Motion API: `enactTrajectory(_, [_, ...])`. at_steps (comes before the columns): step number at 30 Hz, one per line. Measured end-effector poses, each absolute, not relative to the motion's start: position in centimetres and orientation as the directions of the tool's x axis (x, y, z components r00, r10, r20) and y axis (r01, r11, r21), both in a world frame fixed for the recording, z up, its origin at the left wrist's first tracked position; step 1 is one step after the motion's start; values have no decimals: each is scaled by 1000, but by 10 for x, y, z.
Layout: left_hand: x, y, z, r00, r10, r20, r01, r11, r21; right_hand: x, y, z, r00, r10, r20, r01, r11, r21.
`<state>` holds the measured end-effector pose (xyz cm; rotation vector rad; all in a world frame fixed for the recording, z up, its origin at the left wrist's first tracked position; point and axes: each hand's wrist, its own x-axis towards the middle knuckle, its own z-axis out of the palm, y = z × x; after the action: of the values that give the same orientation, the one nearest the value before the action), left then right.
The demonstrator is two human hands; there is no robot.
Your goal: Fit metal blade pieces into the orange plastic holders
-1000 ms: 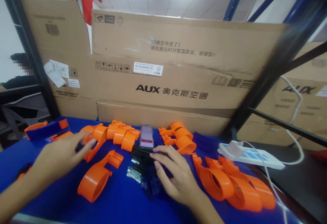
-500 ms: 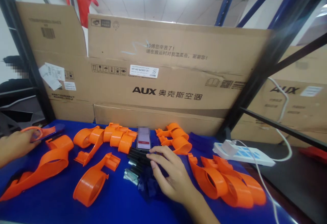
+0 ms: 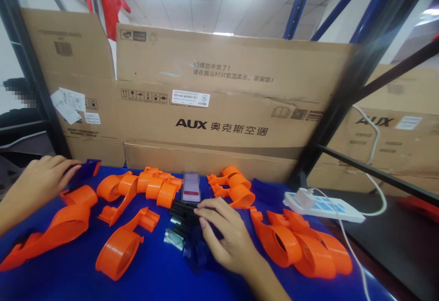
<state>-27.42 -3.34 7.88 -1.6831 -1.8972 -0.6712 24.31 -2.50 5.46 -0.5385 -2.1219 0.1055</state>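
My left hand (image 3: pixel 50 175) is closed, its fingers curled round the near end of a dark blue plastic part with an orange edge, like a tape dispenser (image 3: pixel 89 168), above the table's far left. Most of that item is hidden behind the fingers. My right hand (image 3: pixel 228 234) is open at the middle, fingers loosely stretched, the tips resting by black tubes (image 3: pixel 181 208). Silvery metal pieces (image 3: pixel 174 238) lie beside the tubes, and dark blue parts (image 3: pixel 196 250) are partly under my palm. A single orange tape dispenser (image 3: pixel 118 250) with a wide ring lies left of these.
Several orange dispensers (image 3: pixel 157 184) lie at the back, with more (image 3: pixel 313 250) on the right and left. A phone (image 3: pixel 191 189) stands behind the tubes. A power strip (image 3: pixel 329 206) with a white cable is at the right. Cardboard (image 3: pixel 222 90) walls off the back.
My left hand has turned over and moved slightly right and up; the orange ring seen in it is now hidden and the dark blue part shows. My right hand has stayed nearly still.
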Motion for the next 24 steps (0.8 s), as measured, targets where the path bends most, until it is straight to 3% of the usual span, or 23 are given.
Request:
enactTrajectory(2, [-248,-36,91,7,735,678,991,85,-103,242,-25,55,-488,410,771,327,904,-275])
enactTrajectory(3, [-230,-38,98,-9,678,735,995,81,-62,242,-25,54,-487,411,771,321,905,-279])
enactTrajectory(4, [-208,-42,103,-54,611,790,998,44,34,242,-25,54,-486,415,769,317,904,-288])
enactTrajectory(6, [-157,-48,110,-231,540,810,928,-126,349,241,-25,52,-471,447,760,321,890,-324])
enactTrajectory(8, [-100,-54,106,-484,627,611,569,-304,764,241,-25,49,-442,508,739,337,858,-388])
enactTrajectory(9, [-72,-56,99,-512,735,445,264,-358,895,241,-25,47,-431,539,724,335,840,-426])
enactTrajectory(10, [-44,-59,90,-455,841,294,-17,-338,941,241,-25,45,-425,564,708,322,825,-464])
enactTrajectory(12, [4,-64,68,-250,967,56,-353,-144,924,239,-26,41,-420,597,684,259,801,-540])
enactTrajectory(15, [55,-71,36,-25,991,-131,-561,94,822,235,-26,38,-360,670,649,131,725,-676])
enactTrajectory(19, [76,-63,17,96,985,-146,-539,175,824,230,-21,40,-265,781,565,-47,575,-817])
enactTrajectory(24, [66,-26,13,-187,982,13,-322,-74,944,228,-12,37,-160,858,489,-149,468,-871])
